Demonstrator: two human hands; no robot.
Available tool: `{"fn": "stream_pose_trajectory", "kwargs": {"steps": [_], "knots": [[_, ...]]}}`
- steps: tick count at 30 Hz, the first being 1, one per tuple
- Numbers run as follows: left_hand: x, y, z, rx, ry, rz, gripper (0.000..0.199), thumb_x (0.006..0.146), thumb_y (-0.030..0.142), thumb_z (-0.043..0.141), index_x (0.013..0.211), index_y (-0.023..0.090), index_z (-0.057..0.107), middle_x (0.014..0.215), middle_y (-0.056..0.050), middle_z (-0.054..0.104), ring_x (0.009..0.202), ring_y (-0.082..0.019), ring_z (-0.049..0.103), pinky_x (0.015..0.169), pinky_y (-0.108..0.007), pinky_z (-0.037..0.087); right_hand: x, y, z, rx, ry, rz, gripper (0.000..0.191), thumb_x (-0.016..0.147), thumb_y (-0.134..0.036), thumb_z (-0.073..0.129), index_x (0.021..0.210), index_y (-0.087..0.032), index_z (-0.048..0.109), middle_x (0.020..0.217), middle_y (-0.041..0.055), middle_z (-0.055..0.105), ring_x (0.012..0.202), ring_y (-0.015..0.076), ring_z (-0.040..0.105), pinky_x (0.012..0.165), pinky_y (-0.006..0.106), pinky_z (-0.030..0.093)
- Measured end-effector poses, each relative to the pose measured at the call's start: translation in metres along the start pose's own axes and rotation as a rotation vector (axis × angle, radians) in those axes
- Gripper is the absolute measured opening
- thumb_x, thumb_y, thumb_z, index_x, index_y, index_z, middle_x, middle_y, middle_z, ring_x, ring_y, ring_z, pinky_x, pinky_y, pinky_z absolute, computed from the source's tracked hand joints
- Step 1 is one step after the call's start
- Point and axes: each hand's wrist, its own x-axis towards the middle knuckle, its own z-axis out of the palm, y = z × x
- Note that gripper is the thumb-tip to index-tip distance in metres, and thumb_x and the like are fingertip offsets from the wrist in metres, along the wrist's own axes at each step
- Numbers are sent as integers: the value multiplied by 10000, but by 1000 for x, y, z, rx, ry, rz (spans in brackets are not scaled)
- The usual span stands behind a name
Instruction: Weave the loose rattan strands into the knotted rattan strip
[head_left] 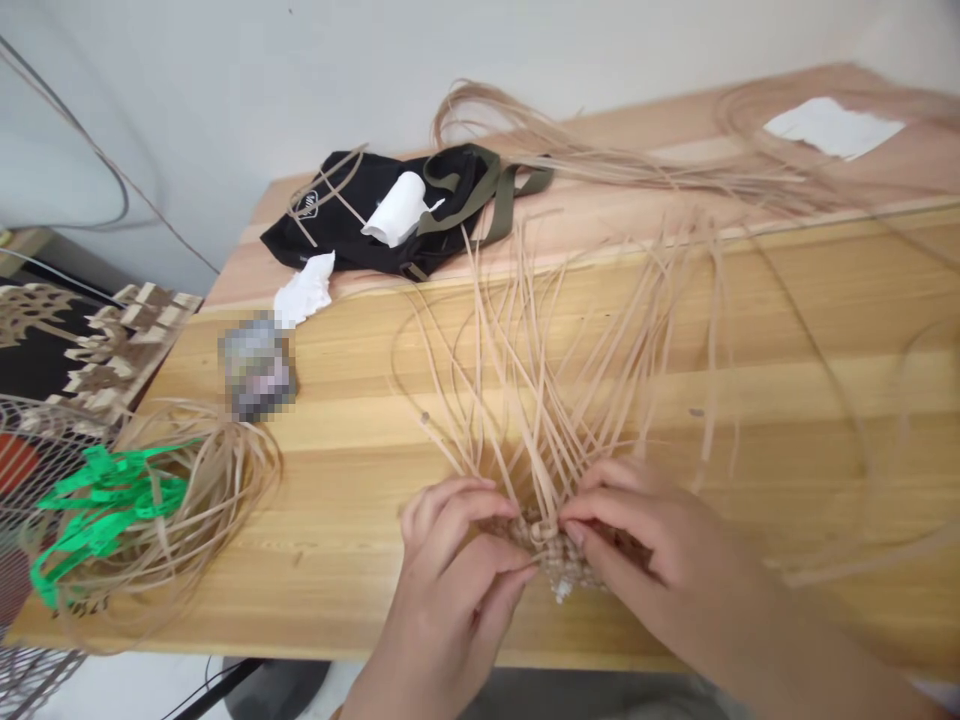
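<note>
A small piece of woven basketwork is between my hands near the table's front edge. Many long tan strips fan out from it, away from me across the wood. My left hand pinches the left side of the weave, thumb and forefinger close together. From the right, my right hand has its thumb and forefinger closed on a strip at the weave's upper edge. Fingers cover part of the woven body on both sides.
On the wooden table, a bundle of tan strips with green ribbon lies at left. A black bag carries a white paper roll. Behind are loose strips, white paper and a blurred box.
</note>
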Motion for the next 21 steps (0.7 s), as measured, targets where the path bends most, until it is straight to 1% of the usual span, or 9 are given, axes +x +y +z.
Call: {"fn": "stream_pose_trajectory", "kwargs": {"steps": [2, 4, 6, 9, 11, 13, 14, 16, 21], "knots": [[-1, -1, 1, -12, -1, -1, 173, 838, 45, 590, 878, 204, 533, 1035, -70, 563, 1082, -243, 459, 884, -417, 385, 10, 2, -6, 9, 1, 13, 195, 797, -69, 549, 715, -221, 641, 714, -14, 600, 663, 149, 575, 571, 278, 457], [-1, -2, 1, -17, -1, -1, 173, 841, 47, 585, 878, 207, 530, 1032, -72, 564, 1077, -245, 462, 874, -420, 388, 22, 4, -10, -5, -29, 3, 203, 824, -83, 528, 724, -217, 641, 746, -3, 620, 713, 159, 584, 631, 293, 464], [-1, -2, 2, -24, -1, -6, 186, 836, 31, 578, 873, 206, 528, 1040, -72, 565, 1082, -245, 460, 879, -424, 385, 36, 6, -14, -35, -157, -13, 285, 862, -113, 502, 608, -203, 596, 673, -2, 603, 697, 162, 579, 638, 294, 458], [0, -2, 1, -57, -13, -12, 207, 823, 7, 574, 865, 202, 517, 1040, -67, 575, 1091, -242, 458, 888, -421, 381, 55, 7, -15, 11, -362, 67, 356, 831, -172, 562, 479, -192, 513, 546, -24, 533, 549, 129, 526, 480, 239, 379], [2, -1, 0, -88, -34, -22, 216, 815, -2, 568, 859, 201, 510, 1039, -62, 582, 1098, -241, 461, 895, -421, 379, 63, 5, -14, 96, -460, 157, 311, 773, -191, 626, 476, -191, 534, 499, -39, 510, 479, 110, 478, 421, 225, 320], [5, 1, -2, -118, -60, -34, 220, 806, -8, 562, 857, 199, 508, 1040, -57, 584, 1108, -237, 465, 913, -423, 373, 66, 3, -14, 186, -529, 235, 227, 731, -158, 654, 517, -191, 586, 486, -47, 525, 454, 102, 460, 421, 222, 324], [6, 2, -3, -133, -72, -40, 223, 799, -11, 560, 852, 199, 508, 1036, -52, 585, 1112, -235, 467, 924, -424, 369, 67, 2, -13, 216, -547, 260, 191, 722, -129, 650, 547, -191, 606, 492, -48, 538, 457, 100, 464, 431, 221, 338], [9, 2, -5, -165, -91, -39, 227, 788, -17, 557, 837, 199, 505, 1013, -39, 589, 1101, -222, 483, 935, -417, 359, 65, 1, -13, 282, -539, 285, 169, 717, -86, 629, 584, -187, 607, 506, -52, 541, 464, 95, 461, 435, 213, 342], [12, -5, -8, -277, -151, -19, 237, 771, -29, 563, 807, 197, 499, 994, -6, 612, 1020, -179, 534, 907, -385, 357, 55, 5, -13, 573, -428, 314, 174, 713, -51, 617, 623, -183, 548, 528, -71, 507, 495, 84, 468, 462, 192, 349]]}}
